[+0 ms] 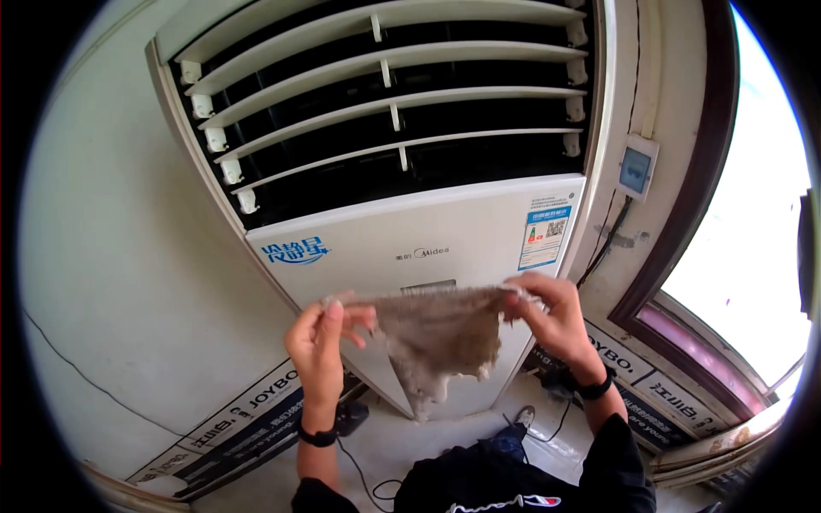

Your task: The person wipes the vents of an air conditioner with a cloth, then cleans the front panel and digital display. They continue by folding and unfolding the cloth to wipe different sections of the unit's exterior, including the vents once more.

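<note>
A ragged, grey-brown cloth [440, 338] is stretched between my two hands in front of a white floor-standing air conditioner [368, 222]. My left hand [321, 342] pinches its upper left corner between thumb and fingers. At the upper right corner, my right hand [556, 321] grips the cloth the same way. The top edge runs almost straight, while the torn lower edge hangs down with a long tip at the left. Behind the cloth, part of the lower panel and a small dark display are covered. Curved white louvres [393, 111] cross the dark outlet above.
A wall switch box [635, 168] with cables is to the right, beside a dark-framed window [714, 171]. Printed boards [248, 419] line the foot of the walls. A black cable [363, 479] lies on the floor near my shoe [525, 416].
</note>
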The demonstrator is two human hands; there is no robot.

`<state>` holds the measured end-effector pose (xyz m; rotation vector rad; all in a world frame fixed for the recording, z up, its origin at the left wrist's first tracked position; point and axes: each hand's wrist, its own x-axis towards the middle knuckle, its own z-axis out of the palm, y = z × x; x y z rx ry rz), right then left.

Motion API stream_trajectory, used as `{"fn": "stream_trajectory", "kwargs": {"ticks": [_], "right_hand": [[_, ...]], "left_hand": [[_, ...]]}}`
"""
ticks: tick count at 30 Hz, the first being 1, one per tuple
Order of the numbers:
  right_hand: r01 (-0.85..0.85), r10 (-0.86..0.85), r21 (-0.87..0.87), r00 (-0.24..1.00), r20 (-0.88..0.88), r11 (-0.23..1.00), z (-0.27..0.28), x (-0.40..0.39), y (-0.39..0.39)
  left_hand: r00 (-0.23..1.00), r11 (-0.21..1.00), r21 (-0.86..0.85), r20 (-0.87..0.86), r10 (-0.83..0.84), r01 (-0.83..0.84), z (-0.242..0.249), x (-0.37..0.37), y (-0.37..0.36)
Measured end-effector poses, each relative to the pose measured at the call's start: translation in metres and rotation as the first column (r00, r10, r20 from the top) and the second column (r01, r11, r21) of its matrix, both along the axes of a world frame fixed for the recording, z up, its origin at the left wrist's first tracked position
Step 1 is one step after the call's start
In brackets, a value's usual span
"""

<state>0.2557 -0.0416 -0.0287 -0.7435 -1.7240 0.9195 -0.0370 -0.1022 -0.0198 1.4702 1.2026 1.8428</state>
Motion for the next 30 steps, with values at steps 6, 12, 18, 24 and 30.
{"fn": "stream_trajectory", "kwargs": {"ticks": [6,12,18,24,30], "right_hand": [[0.365,-0.361,0.591,0.923,-0.131,0.720,0.072,-0.018,0.038],[0.470,-0.588,0.854,0.764,-0.267,0.222,0.129,-0.037,0.070],[0.366,-0.674,0.917,0.719,-0.170,0.159,0.127,-0.048,0.083],[0.287,-0.723,0.903,0.690,0.037,0.320,0.131,-0.059,0.078],[0.309,-0.664,0.901,0.747,-0.032,0.304,0.126,-0.063,0.087]], "left_hand": [[0.880,0.902,0.428,-0.401,0.255,-0.066,0.064,0.006,0.034],[0.516,0.760,0.649,-0.639,0.570,-0.037,0.112,0.011,0.075],[0.326,0.739,0.666,-0.679,0.658,-0.103,0.116,0.014,0.093],[0.231,0.745,0.658,-0.713,0.662,-0.104,0.125,0.018,0.101],[0.223,0.705,0.701,-0.674,0.705,-0.110,0.118,0.014,0.103]]}}
